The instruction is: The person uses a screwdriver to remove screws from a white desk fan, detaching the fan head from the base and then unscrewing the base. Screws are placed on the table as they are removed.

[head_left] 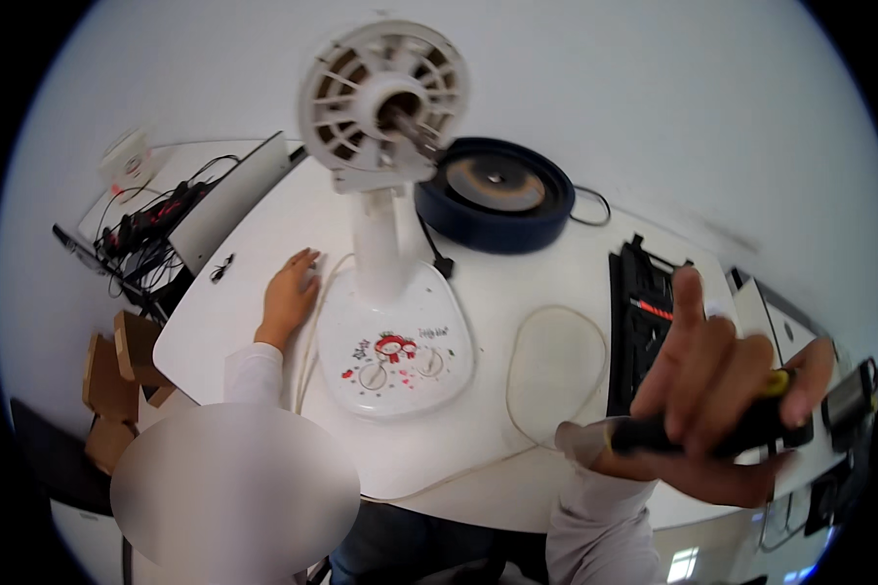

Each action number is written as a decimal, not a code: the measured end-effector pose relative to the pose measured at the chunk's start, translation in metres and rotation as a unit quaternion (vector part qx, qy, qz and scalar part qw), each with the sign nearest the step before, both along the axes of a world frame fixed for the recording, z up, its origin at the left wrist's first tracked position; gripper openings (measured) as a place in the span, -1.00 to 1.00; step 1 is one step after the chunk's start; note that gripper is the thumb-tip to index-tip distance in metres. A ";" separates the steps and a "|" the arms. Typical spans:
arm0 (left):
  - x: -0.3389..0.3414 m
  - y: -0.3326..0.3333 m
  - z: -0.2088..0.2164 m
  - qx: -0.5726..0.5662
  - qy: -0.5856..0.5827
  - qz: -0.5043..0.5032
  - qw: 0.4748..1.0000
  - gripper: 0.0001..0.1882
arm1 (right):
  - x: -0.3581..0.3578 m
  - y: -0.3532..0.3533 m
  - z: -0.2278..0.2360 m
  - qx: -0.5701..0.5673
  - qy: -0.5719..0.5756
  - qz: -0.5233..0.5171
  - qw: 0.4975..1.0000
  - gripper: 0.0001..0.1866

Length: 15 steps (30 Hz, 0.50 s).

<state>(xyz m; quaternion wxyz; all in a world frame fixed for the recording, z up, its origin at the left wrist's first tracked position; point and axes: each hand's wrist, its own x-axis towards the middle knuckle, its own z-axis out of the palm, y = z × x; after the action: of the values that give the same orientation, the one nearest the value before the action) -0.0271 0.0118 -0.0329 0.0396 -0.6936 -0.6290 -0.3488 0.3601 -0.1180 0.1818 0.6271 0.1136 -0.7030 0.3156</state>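
Note:
A white electric fan without blades or front guard stands in front of me; its motor housing (385,97) has a bare metal shaft. Two round knobs and a red cartoon print mark its base (397,341). My left hand (291,297) lies on the table beside the base, fingers stretched out, holding nothing. Raised at the right, my right hand (717,390) is closed around a black-and-yellow-handled tool (751,429), its index finger pointing up. Blur and the fingers hide the tool's exact kind.
Behind the fan sits a dark blue round appliance (498,195) with a metal plate. A black tool case (644,307) lies at the right. A pale cord (509,375) loops across the white table (429,448). Cables (161,229) and cardboard boxes (112,390) are at the left.

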 end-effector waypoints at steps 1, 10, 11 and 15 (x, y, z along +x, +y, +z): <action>0.007 0.004 0.005 -0.022 -0.018 -0.001 1.000 -0.59 | 0.007 -0.006 0.005 -0.004 -0.014 0.041 0.999 -0.72; 0.000 0.007 0.001 -0.040 0.015 -0.008 0.999 -0.63 | 0.026 -0.045 0.009 0.109 -0.039 0.007 0.993 -0.76; 0.000 0.008 0.000 -0.035 0.010 -0.016 0.999 -0.64 | 0.026 -0.048 0.008 0.117 -0.039 -0.001 0.992 -0.76; 0.003 0.008 0.001 -0.024 0.006 -0.028 0.999 -0.65 | 0.029 -0.060 0.006 0.134 -0.036 -0.033 0.990 -0.78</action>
<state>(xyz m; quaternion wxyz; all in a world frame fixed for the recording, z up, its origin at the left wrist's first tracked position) -0.0242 0.0194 -0.0319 0.0171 -0.7136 -0.6174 -0.3307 0.3891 -0.1781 0.1877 0.5907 0.1620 -0.7642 0.2019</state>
